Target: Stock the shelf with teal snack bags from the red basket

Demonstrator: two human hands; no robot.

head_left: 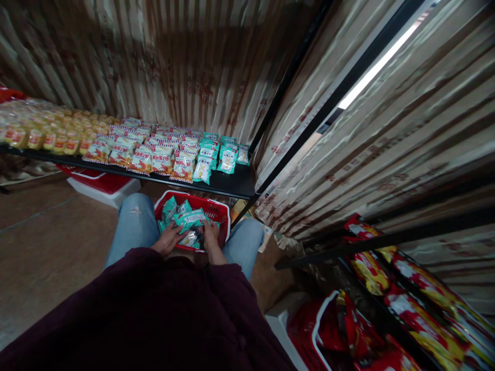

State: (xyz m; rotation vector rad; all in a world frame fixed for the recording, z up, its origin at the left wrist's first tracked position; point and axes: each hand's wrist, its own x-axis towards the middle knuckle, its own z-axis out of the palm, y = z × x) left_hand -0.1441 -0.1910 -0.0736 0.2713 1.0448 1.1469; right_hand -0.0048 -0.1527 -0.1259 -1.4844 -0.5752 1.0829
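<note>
Between my knees stands a red shopping basket [223, 207] with several teal snack bags in it. My left hand [169, 240] reaches over the basket's near side, its fingers at the left lower edge of a teal snack bag [190, 218]. At that bag's right end, my right hand [211, 234] grips it, with the fingertips partly hidden. Below the bag, between both hands, shows another snack bag [189, 238] with a whitish front. More teal snack bags [227, 158] stand in short rows on the black shelf [235, 180] just beyond the basket.
Left along the shelf are orange-and-white snack bags [152, 156] and yellow packs [60, 141]. A red-and-white container [112, 190] sits beneath it. At right, another rack holds red-and-yellow bags [421, 319], beside a red basket [309, 330]. A black post [301, 136] rises at the shelf's right end.
</note>
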